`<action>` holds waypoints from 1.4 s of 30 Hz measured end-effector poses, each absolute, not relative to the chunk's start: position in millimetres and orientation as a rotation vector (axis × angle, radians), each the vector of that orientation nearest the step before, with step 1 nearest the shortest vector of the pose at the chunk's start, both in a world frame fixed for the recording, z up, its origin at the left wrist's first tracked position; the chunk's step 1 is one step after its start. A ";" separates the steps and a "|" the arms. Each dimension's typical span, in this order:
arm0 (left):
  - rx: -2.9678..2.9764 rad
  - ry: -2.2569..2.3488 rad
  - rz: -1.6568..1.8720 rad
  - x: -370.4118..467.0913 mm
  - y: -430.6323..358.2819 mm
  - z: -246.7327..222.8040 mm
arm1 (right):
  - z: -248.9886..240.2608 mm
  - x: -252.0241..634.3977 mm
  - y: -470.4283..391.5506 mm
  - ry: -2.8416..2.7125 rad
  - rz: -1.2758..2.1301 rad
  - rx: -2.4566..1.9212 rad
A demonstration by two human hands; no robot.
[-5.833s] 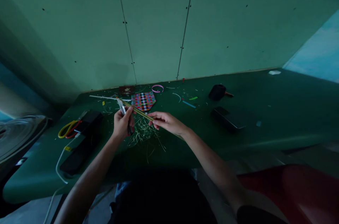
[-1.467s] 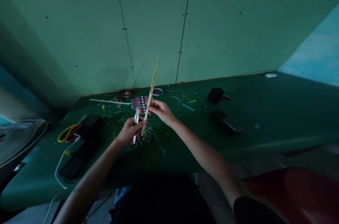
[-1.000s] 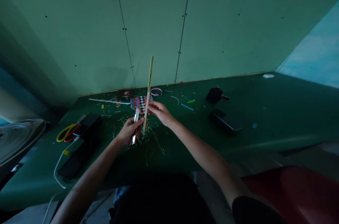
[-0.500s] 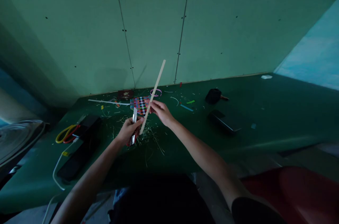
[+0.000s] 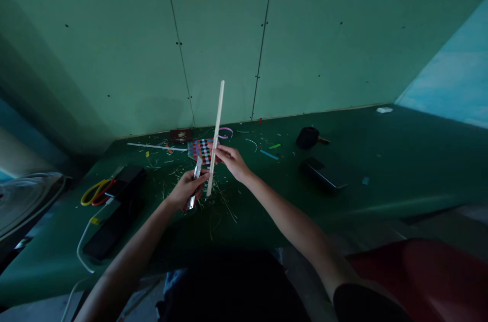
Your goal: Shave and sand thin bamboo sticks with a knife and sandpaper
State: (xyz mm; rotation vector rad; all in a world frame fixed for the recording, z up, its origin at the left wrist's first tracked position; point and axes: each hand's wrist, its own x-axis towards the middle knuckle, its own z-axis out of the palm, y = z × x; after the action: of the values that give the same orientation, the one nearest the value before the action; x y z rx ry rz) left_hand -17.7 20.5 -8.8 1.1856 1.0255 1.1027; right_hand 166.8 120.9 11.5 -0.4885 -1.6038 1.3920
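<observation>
My left hand (image 5: 187, 188) is closed round a utility knife (image 5: 197, 167) whose metal blade points up and away; its thumb also touches a pale, narrow stick (image 5: 218, 116). Pinched in the fingers of my right hand (image 5: 231, 160), the stick stands nearly upright, its lower end between my hands. Behind it a woven mat of coloured strips (image 5: 199, 149) lies on the green table, partly hidden by the hands. Thin shavings (image 5: 224, 199) are scattered under and around the stick's lower end.
On the left lie scissors with yellow and red handles (image 5: 95, 192), near a dark box (image 5: 127, 180) and a cable (image 5: 80, 240). To the right are a black phone-like object (image 5: 322, 173) and a dark pouch-like item (image 5: 307, 137). The green wall (image 5: 224, 32) rises behind.
The stick has swung from a rightward lean to nearly upright, its top moving left. My left hand has shifted slightly right, still holding the knife.
</observation>
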 end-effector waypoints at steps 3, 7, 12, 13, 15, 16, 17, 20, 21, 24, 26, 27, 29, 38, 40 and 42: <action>1.187 1.019 1.100 -17.1 19.8 -6.7 | 12.9 167.0 119.3 -1.597 1.407 -0.491; 1.210 1.029 1.091 -16.6 18.1 -3.1 | 12.9 166.4 118.8 -1.610 1.399 -0.470; 1.209 1.068 1.105 -18.1 19.5 -6.7 | 8.0 164.5 126.0 -1.499 1.247 -0.560; 1.204 1.085 1.129 -18.4 20.8 -8.5 | 6.6 164.4 128.2 -1.447 1.202 -0.596; 1.166 1.113 1.214 -19.2 23.8 -11.4 | 3.9 164.4 132.1 -1.354 1.136 -0.657; 1.128 1.120 1.278 -19.8 25.5 -12.1 | 2.9 164.5 133.3 -1.330 1.122 -0.675; 1.080 1.121 1.354 -20.6 27.2 -12.1 | 2.1 164.6 133.9 -1.322 1.120 -0.685; 0.904 1.074 1.582 -25.8 31.6 -7.6 | 2.7 165.7 131.8 -1.358 1.161 -0.659; 0.853 1.046 1.638 -28.8 32.7 -5.0 | 4.0 166.5 130.2 -1.391 1.191 -0.630; 0.730 0.942 1.752 -40.5 35.1 3.1 | 10.8 170.5 125.1 -1.584 1.348 -0.506; 0.671 0.895 1.803 -48.9 36.0 7.2 | 15.7 173.8 122.3 -1.747 1.515 -0.396; 0.649 0.885 1.822 -52.6 36.3 8.6 | 17.5 175.4 121.1 -1.792 1.612 -0.339; 0.620 0.878 1.849 -58.5 36.7 10.4 | 19.3 177.7 119.3 -1.788 1.823 -0.242; 0.466 0.813 1.968 -66.0 38.3 12.8 | 20.2 177.3 109.4 -1.668 2.224 -0.177; 0.522 0.857 2.021 -65.2 39.0 12.2 | 18.2 174.5 106.1 -1.755 2.234 -0.192; 0.600 0.929 2.083 -63.0 39.0 11.4 | 14.5 171.0 104.5 -1.824 2.220 -0.248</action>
State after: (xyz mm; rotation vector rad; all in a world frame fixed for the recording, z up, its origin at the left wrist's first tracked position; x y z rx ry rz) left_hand -63.0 39.0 11.4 0.6003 0.9286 2.0834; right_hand 171.0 104.5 14.5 -0.2479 -1.8238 2.2204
